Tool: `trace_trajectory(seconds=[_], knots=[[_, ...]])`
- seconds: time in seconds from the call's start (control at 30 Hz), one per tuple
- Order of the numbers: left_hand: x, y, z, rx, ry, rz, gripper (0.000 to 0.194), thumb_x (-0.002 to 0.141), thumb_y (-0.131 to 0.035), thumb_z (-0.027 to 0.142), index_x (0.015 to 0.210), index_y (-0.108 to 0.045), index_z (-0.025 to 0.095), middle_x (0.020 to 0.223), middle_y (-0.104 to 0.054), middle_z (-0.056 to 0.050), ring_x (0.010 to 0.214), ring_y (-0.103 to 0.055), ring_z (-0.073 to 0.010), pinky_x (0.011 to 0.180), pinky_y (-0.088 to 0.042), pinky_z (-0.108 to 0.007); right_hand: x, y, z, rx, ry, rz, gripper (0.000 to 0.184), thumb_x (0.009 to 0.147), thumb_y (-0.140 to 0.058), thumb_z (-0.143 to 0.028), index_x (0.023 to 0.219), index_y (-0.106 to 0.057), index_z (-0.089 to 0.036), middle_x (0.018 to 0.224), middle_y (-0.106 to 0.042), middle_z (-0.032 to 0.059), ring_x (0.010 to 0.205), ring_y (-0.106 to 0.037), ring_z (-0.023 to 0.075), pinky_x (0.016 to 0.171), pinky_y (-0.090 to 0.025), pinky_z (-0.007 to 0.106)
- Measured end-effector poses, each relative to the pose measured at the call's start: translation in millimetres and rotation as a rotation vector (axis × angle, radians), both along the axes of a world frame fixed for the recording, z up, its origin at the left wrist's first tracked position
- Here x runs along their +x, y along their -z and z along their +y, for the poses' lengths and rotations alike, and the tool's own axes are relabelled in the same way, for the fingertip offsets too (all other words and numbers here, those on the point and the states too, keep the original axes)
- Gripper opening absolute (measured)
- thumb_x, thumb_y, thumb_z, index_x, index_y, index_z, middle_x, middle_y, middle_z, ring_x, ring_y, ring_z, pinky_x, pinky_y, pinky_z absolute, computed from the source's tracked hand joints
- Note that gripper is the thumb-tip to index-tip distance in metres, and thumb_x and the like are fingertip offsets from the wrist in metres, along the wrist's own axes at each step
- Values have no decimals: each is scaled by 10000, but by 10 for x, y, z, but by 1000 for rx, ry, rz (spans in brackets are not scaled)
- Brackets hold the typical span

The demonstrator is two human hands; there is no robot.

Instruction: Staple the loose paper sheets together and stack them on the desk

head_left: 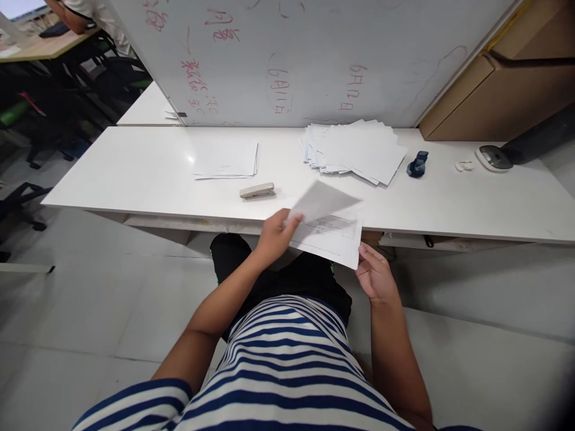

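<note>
My left hand (pixel 276 236) pinches the left side of some paper sheets, thumb on top. One sheet (pixel 321 200) is lifted at a slant and blurred. Beneath it a printed sheet (pixel 330 242) with lines of text reaches past the desk's front edge. My right hand (pixel 375 272) grips that printed sheet at its lower right corner between thumb and fingers. A beige stapler (pixel 257 191) lies on the desk just beyond my left hand. Farther back are a neat paper stack (pixel 229 160) on the left and a fanned, messy paper pile (pixel 354 149) on the right.
The white desk (pixel 112 173) runs across the view, with a whiteboard (pixel 291 66) with red writing behind it. To the right are a dark blue tape dispenser (pixel 417 164), a small white item (pixel 463 166), a computer mouse (pixel 494 158) and a cardboard box (pixel 498 90). Another person (pixel 99 21) sits at upper left.
</note>
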State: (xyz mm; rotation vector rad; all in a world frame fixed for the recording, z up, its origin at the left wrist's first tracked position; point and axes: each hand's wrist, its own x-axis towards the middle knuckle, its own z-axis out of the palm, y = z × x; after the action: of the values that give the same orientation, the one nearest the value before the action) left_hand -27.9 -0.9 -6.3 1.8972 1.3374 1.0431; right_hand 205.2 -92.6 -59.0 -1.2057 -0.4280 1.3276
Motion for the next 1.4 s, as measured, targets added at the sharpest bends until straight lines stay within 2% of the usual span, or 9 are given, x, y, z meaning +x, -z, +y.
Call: trace_trajectory(seconds=[0.17,0.33,0.43,0.6,0.73,0.8,0.97,1.17,1.4], knots=[[-155,-162,181,-19,-231,-395,403,968,-461,548,1039,-653,201,1020,-711,-41,990,-651,-175,859,-511,-281,14,-46,-51,-68,-229,-3,340,695,-823,-456,880,-757,-179,689,-698,28,541,-570,114,444,-411,216],[-239,-145,214,12,-219,-365,414,961,-478,550,1018,-677,191,1022,-719,-58,998,-664,-194,888,-526,-324,1,24,-67,-123,-404,-64,337,669,-852,-430,830,-756,-149,589,-609,-1,428,-401,48,351,-210,185],[-225,-87,152,111,-72,-197,384,962,-497,522,1028,-701,204,1126,-714,-81,1078,-655,-213,943,-517,-372,-28,56,-58,-102,-349,-85,354,647,-861,-449,823,-757,-160,550,-585,-19,411,-358,43,347,-206,192],[-87,-33,-52,311,402,243,323,933,-571,481,1109,-695,240,1251,-688,-85,1216,-599,-240,1056,-449,-439,-143,57,-22,-70,-188,-158,362,583,-893,-450,773,-756,-175,609,-655,-3,425,-407,61,362,-303,212],[65,40,-225,254,549,514,743,825,-661,600,1427,-481,202,1498,-486,-132,1428,-388,-333,1160,-331,-527,-252,80,3,2,-56,-198,411,493,-932,-423,795,-760,-204,783,-754,36,612,-625,172,518,-497,284],[105,123,-245,223,562,562,739,871,-642,520,1478,-401,175,1504,-478,-139,1422,-405,-323,1184,-296,-539,-280,94,16,-7,-47,-189,422,503,-925,-453,799,-759,-202,785,-760,42,645,-657,199,560,-523,308],[-27,258,-36,197,299,487,401,937,-518,214,1336,-554,209,1221,-714,-74,1056,-698,-223,1167,-353,-477,-252,94,29,-76,-59,-74,419,604,-872,-522,823,-751,-185,741,-754,46,620,-677,200,590,-559,327],[-475,65,250,39,-294,69,379,916,-573,480,1114,-679,175,1028,-753,-100,1002,-698,-290,876,-544,-383,-119,85,-18,-110,-33,20,442,617,-886,-451,939,-764,-174,962,-778,83,874,-734,249,826,-603,353],[-668,-34,276,-1,-428,-45,414,876,-614,488,1116,-680,157,1057,-734,-97,1042,-669,-267,894,-519,-345,-38,103,-44,-175,-21,36,457,586,-900,-417,936,-760,-157,953,-779,94,873,-743,269,783,-623,342]])
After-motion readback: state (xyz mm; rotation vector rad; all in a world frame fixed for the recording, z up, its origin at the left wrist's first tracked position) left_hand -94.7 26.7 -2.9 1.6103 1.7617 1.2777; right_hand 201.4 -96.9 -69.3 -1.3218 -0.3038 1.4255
